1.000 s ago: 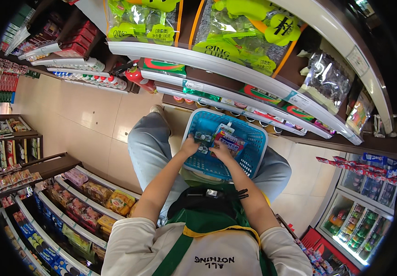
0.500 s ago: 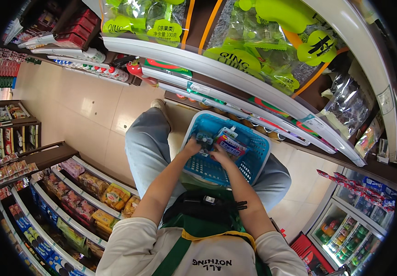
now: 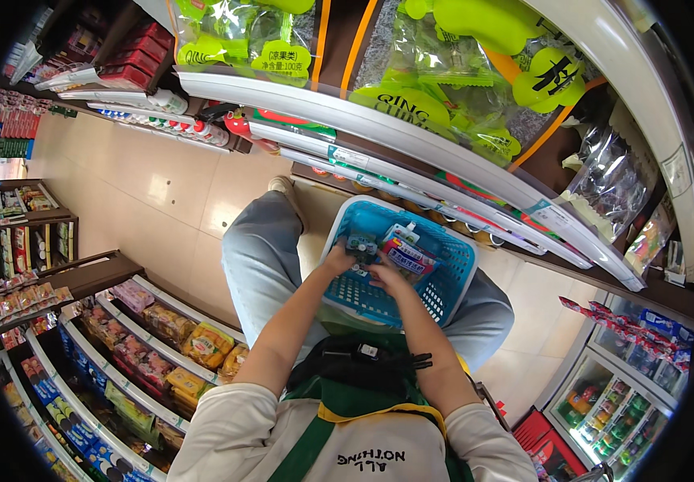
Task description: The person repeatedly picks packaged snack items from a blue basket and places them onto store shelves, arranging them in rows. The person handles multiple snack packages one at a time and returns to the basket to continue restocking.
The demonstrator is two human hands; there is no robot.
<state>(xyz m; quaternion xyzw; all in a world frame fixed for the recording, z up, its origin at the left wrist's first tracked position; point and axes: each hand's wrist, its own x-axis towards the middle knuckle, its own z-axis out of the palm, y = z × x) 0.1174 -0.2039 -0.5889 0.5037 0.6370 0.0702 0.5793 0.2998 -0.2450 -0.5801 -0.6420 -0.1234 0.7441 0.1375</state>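
Note:
A light blue plastic basket with perforated walls rests in front of me between my knees. Inside it, my left hand is closed on the left edge of a small dark green, partly clear package. My right hand is at the package's lower right edge, its fingers looking spread; whether they touch it is too small to make out. Just right of the package, a blue, white and pink packet lies in the basket, with a white hang-tab piece at its far end.
Close ahead, a shelf with white price rails holds green snack bags. A red fire extinguisher stands past its left end. Racks of packaged food fill the lower left; a glass-door fridge stands lower right. Tiled floor lies left.
The view has shifted slightly. Both hands stay in the basket at the dark green package, and the right hand's fingers look more spread than before.

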